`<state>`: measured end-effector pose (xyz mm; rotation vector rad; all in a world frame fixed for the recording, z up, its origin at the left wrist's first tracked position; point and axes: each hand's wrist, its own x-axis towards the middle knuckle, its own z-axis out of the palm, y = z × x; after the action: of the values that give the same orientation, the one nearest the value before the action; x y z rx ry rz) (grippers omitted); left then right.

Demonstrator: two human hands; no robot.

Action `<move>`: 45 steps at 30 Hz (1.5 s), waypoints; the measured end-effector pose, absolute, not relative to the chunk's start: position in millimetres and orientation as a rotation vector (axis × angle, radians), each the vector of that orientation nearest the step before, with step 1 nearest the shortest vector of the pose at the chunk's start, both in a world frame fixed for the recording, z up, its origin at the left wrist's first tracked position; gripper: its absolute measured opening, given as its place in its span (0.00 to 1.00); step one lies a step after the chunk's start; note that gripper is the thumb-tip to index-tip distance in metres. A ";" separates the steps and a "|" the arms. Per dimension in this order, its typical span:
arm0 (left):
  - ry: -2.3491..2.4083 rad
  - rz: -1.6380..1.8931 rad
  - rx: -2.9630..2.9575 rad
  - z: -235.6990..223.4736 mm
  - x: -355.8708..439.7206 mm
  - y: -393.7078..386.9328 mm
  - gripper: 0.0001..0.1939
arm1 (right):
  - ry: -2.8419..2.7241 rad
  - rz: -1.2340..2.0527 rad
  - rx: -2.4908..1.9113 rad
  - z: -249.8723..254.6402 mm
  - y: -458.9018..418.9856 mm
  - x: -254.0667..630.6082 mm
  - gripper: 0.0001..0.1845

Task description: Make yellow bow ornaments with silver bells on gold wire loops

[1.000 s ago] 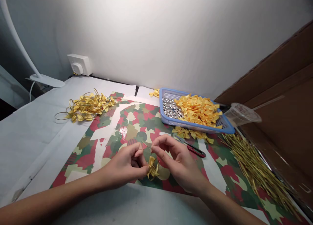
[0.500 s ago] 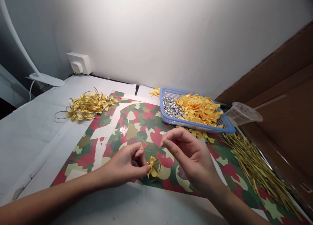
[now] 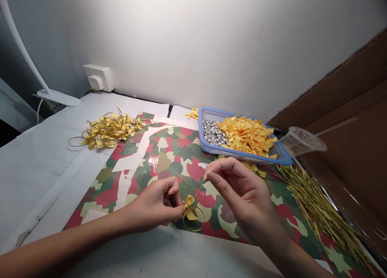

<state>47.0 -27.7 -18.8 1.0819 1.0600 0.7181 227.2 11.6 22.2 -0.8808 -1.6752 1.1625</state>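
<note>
My left hand (image 3: 161,201) is closed in a pinch on a yellow ribbon bow (image 3: 190,211) that sticks out past the thumb and fingertip. A thin gold wire (image 3: 201,209) curves out around the bow in an arc. My right hand (image 3: 238,193) hovers to the right, thumb and index finger pressed together; what they hold, if anything, is too fine to make out. Beneath both hands lies patterned red, green and cream paper (image 3: 169,153). A short gold strip (image 3: 182,179) shows just beyond my left fingers.
Yellow bows with gold wire loops are heaped (image 3: 110,129) at the left. A blue basket (image 3: 242,152) at the back holds silver beads (image 3: 213,132) and yellow bows (image 3: 248,135). Gold wire strips (image 3: 323,213) and a clear plastic cup (image 3: 302,141) are at the right.
The gold wire by the bow has gone from a small, near-closed loop to a wider, looser arc. My right hand has shifted slightly right; my left hand keeps its pinch.
</note>
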 end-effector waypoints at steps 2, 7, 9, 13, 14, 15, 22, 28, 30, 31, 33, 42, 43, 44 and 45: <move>1.046 0.727 1.090 -19.2 46.8 -28.7 0.18 | -1.674 1.179 -0.869 22.0 12.6 227.5 0.04; 1.035 0.736 1.139 -16.7 46.6 -28.6 0.15 | -1.672 1.207 -0.875 23.4 14.9 227.7 0.04; 1.037 0.738 1.185 -13.8 46.5 -27.8 0.13 | -1.665 1.241 -0.885 24.2 15.5 227.3 0.04; 1.016 0.748 1.241 -9.6 45.6 -27.3 0.10 | -1.636 1.313 -0.903 26.0 17.0 226.6 0.06; 1.012 0.745 1.243 -9.5 45.2 -27.5 0.10 | -1.631 1.324 -0.905 26.6 17.6 226.7 0.06; 1.012 0.740 1.240 -9.8 44.7 -27.7 0.10 | -1.626 1.331 -0.911 27.2 18.1 226.8 0.06; 1.043 0.721 1.223 -14.0 42.5 -26.4 0.13 | -1.601 1.397 -0.920 29.0 19.3 229.4 0.08; 1.057 0.799 1.196 -13.8 41.9 -24.7 0.13 | -1.583 1.508 -0.780 25.9 18.4 233.1 0.05; 1.030 0.829 1.156 -14.9 42.1 -25.1 0.14 | -1.604 1.502 -0.762 26.7 18.5 235.0 0.04; 1.020 0.842 1.143 -15.6 42.3 -25.5 0.14 | -1.622 1.491 -0.757 27.6 18.4 236.0 0.04; 1.008 0.863 1.125 -16.7 42.8 -26.3 0.14 | -1.696 1.472 -0.763 29.9 18.0 237.6 0.04; 1.032 0.866 1.062 -13.0 43.7 -28.3 0.15 | -2.350 1.249 -0.826 29.1 13.0 231.9 0.07; 1.039 0.871 1.063 -12.7 43.5 -28.3 0.15 | -2.413 1.242 -0.838 28.6 12.4 231.6 0.07; 1.043 0.878 1.058 -12.4 43.4 -28.4 0.15 | -2.470 1.229 -0.852 28.4 12.0 231.6 0.07; 1.041 0.883 1.052 -12.4 43.3 -28.5 0.15 | -2.514 1.212 -0.867 28.5 11.8 231.9 0.08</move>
<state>43.3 -28.5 -12.4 1.0522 1.0409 0.8829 231.9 11.8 28.5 -0.8669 -2.5140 1.2117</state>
